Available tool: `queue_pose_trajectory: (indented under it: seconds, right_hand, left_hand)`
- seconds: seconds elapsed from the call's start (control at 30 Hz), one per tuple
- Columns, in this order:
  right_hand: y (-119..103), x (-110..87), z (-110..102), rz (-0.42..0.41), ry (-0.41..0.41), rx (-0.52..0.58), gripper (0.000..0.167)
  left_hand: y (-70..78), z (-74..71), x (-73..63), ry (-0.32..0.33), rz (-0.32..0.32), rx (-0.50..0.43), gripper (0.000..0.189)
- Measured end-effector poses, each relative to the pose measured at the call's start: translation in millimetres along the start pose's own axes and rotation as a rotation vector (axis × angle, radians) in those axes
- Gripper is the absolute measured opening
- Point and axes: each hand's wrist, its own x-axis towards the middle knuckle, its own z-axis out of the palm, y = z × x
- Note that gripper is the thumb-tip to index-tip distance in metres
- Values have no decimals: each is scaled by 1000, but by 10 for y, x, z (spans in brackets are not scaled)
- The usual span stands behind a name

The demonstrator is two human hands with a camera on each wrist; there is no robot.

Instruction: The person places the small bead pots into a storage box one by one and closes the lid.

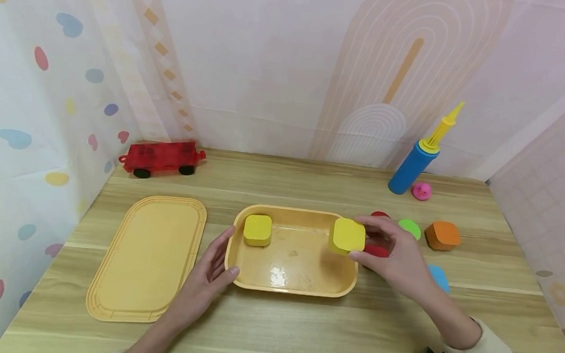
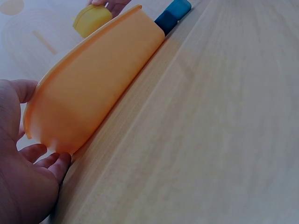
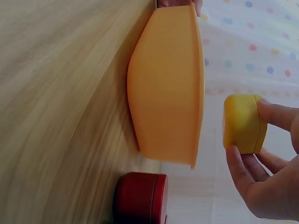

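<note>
A shallow light-orange tub (image 1: 299,287) sits in the middle of the table. My left hand (image 1: 209,272) grips its left end, with the thumb by the near rim and the fingers against the end wall. One small yellow box (image 1: 257,230) with rounded corners rests inside at the left. In the right wrist view a second yellow box (image 3: 242,123) shows a lid seam; my right hand (image 1: 395,255) pinches it between thumb and fingers, raised over the tub's right end. Red round-edged pieces (image 1: 377,251) lie partly hidden behind that hand.
An orange lid (image 1: 146,260) lies left of the tub. Further right are a green piece (image 1: 409,228), an orange box (image 1: 443,235) and a blue piece (image 1: 439,277). Along the back stand a red toy wagon (image 1: 162,157), a blue pump (image 1: 413,166) and a pink duck (image 1: 422,191).
</note>
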Motion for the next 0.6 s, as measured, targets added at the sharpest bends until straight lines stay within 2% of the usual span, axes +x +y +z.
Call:
queue_pose_trajectory:
  seconds: [0.13,0.37,0.6]
  right_hand:
    - [-7,67,58,20,-28,-1,57]
    - [39,183,199,-14,-64,43,57]
    - [44,249,334,11,-71,3,58]
  left_hand:
    - [-1,-2,2,1,2,4,73]
    - [12,-8,-6,2,11,4,73]
    - [28,0,-7,0,-1,3,73]
